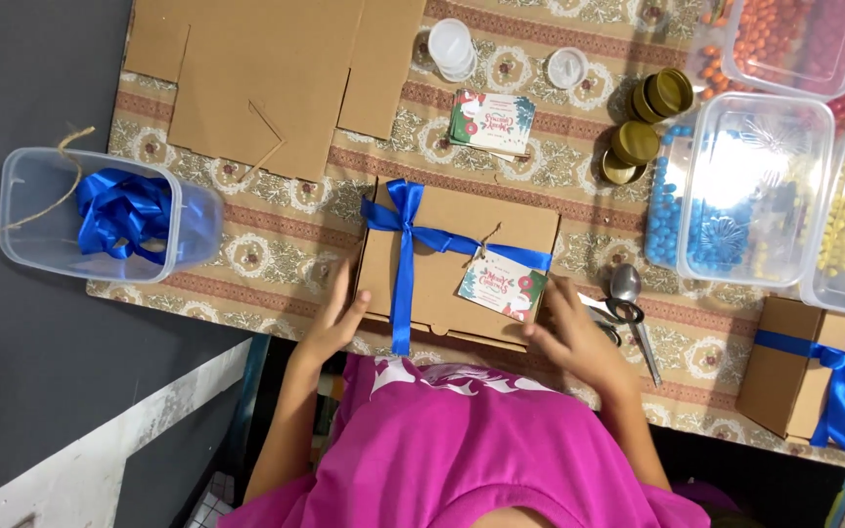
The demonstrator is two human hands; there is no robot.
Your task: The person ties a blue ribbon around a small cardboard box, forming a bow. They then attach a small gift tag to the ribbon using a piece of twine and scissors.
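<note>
A flat brown cardboard box [442, 256] lies on the patterned tablecloth, tied with a blue ribbon [404, 264] crossed into a bow at its far left corner. A small greeting tag [503, 284] hangs on twine over its right side. My left hand [333, 321] rests against the box's near left corner, fingers spread along the edge. My right hand [569, 332] touches the near right corner beside the tag. Both hands press the box's sides without lifting it.
Scissors and a spoon [628, 308] lie right of my right hand. A second ribboned box [809, 376] sits at the right edge. Clear tubs of coloured candies [735, 196] stand far right, gold lids [643, 127] nearby. A tub of blue ribbon [100, 215] overhangs left; flat cardboard [266, 68] lies beyond.
</note>
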